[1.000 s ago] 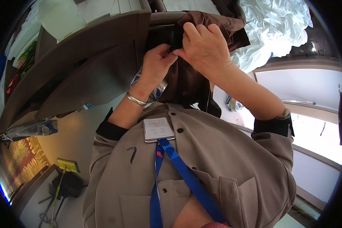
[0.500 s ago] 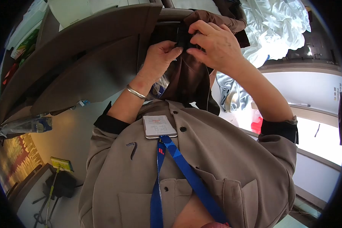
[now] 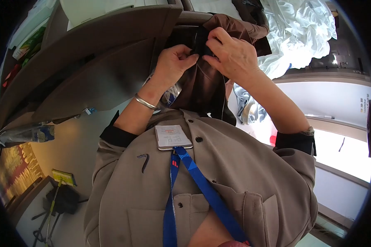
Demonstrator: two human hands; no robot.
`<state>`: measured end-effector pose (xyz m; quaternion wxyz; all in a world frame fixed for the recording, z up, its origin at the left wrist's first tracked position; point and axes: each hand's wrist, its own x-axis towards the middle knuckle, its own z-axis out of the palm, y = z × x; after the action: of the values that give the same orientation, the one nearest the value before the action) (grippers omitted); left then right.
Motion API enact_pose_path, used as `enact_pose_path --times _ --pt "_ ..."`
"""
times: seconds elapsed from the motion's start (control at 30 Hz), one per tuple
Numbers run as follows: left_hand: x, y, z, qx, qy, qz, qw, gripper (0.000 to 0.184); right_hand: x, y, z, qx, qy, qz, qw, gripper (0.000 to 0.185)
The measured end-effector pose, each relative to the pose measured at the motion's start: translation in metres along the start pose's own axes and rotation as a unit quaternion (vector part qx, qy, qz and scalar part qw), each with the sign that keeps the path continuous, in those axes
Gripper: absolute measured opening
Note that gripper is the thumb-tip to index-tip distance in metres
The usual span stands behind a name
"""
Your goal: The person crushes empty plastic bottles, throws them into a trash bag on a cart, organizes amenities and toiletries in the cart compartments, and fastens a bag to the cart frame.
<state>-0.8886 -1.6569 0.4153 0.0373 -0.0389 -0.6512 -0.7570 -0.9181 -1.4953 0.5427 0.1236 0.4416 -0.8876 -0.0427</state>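
A dark brown, shiny cloth [image 3: 198, 84], perhaps a garment, hangs in front of my chest. A black strip [image 3: 200, 38] lies along its upper part. My left hand [image 3: 171, 66] is closed, thumb and forefinger pinching the edge of the black strip from the left. Facing it, my right hand [image 3: 235, 57] is closed with bent fingers, its thumb and fingertips on the strip's other side. The fingertips partly hide what they grip. Some brown cloth [image 3: 239, 26] is bunched above my right hand. Crinkled clear plastic [image 3: 171, 95] shows beside my left wrist.
A dark curved furniture panel [image 3: 99, 76] stands to the left. White satin fabric [image 3: 299, 33] is heaped at the upper right, with a silvery piece [image 3: 249, 105] hanging below. A mop [image 3: 63, 177] stands at the lower left. A card [image 3: 172, 136] hangs on my blue lanyard.
Both hands stay on the black strip. My right hand has moved slightly down and left, its fingers drawn closer together. My right elbow has come in a little.
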Motion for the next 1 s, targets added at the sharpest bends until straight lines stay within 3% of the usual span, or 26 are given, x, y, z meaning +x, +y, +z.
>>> enact_pose_path --times 0.07,0.13,0.17,0.23,0.27,0.33,0.37,0.43,0.53,0.6,0.67,0.83,0.97,1.0 --pt "-0.001 0.002 -0.001 0.013 -0.004 0.007 1.0 0.014 -0.002 0.001 -0.001 -0.023 -0.005 0.008 1.0 0.02" --pt "-0.003 0.007 0.001 0.026 -0.004 0.014 1.0 0.018 0.001 0.009 -0.005 0.118 0.101 -0.024 0.988 0.018" --pt "-0.006 0.011 0.004 0.041 0.001 0.026 0.999 0.018 0.008 0.01 -0.009 0.119 0.101 -0.023 0.988 0.018" --pt "-0.008 0.013 0.006 0.057 0.001 0.039 0.998 0.019 0.027 0.009 -0.019 -0.013 0.138 -0.216 0.967 0.011" --pt "-0.01 0.012 0.004 0.093 0.003 0.038 0.995 0.019 0.028 0.009 -0.015 -0.013 0.138 -0.213 0.967 0.011" --pt "-0.009 0.011 0.003 0.128 0.01 0.039 0.991 0.02 0.033 0.006 -0.012 -0.175 0.0 -0.261 0.949 0.007" --pt "-0.01 0.011 0.004 0.128 0.015 0.051 0.99 0.02 0.034 0.005 -0.014 -0.175 0.0 -0.266 0.948 0.007" --pt "-0.012 0.008 0.004 0.129 0.019 0.059 0.99 0.022 0.037 -0.006 -0.029 -0.131 -0.062 -0.181 0.973 0.006" --pt "-0.014 0.006 0.005 0.081 0.0 0.081 0.993 0.025 0.034 -0.014 -0.009 -0.228 -0.065 -0.163 0.958 0.011" --pt "-0.017 0.01 0.009 0.112 0.014 0.089 0.99 0.024 0.023 -0.01 -0.014 -0.199 -0.03 -0.163 0.966 0.015" --pt "-0.015 0.011 0.006 0.106 0.005 0.076 0.991 0.024 0.02 -0.011 -0.016 -0.161 -0.002 -0.16 0.974 0.018" --pt "-0.015 0.015 0.004 0.105 -0.021 0.032 0.994 0.022 0.019 -0.007 -0.02 -0.243 -0.046 -0.135 0.96 0.03" --pt "-0.015 0.016 0.003 -0.011 -0.058 -0.001 0.998 0.019 0.021 0.005 -0.03 -0.263 -0.036 -0.188 0.946 0.037" --pt "-0.013 0.016 0.002 -0.043 -0.08 -0.015 0.996 0.017 0.023 0.013 -0.032 -0.24 -0.025 -0.248 0.938 0.039"
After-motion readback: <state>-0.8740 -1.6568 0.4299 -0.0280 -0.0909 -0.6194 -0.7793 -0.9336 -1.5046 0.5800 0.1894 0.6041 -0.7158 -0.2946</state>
